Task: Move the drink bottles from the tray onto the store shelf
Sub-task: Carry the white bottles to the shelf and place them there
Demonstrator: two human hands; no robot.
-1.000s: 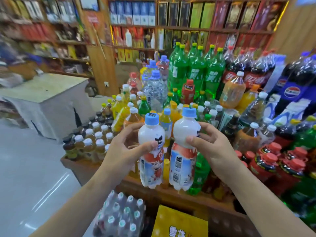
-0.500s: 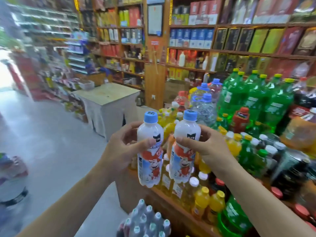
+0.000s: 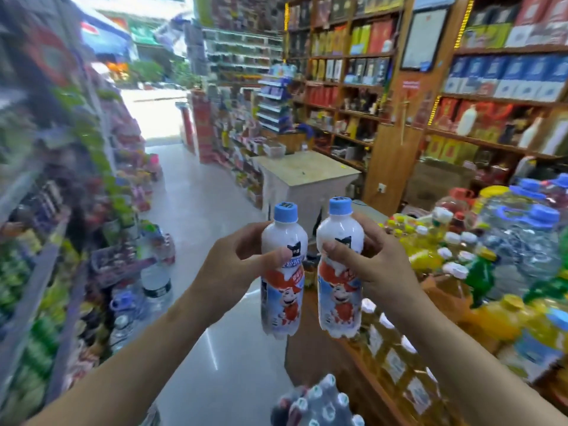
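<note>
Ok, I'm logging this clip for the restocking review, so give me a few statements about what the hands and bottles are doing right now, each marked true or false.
1. Each hand holds one bottle. True: the left hand grips the left bottle, the right hand the right bottle.
2. Both bottles have red caps. False: both caps are blue.
3. The bottles are held upright. True.
4. One bottle is open. False: both caps are on.
5. The bottles stand on a shelf. False: they are held in the air, above the floor.

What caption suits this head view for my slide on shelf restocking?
Left hand and right hand each carry a white blue-capped bottle upright along the aisle.
</note>
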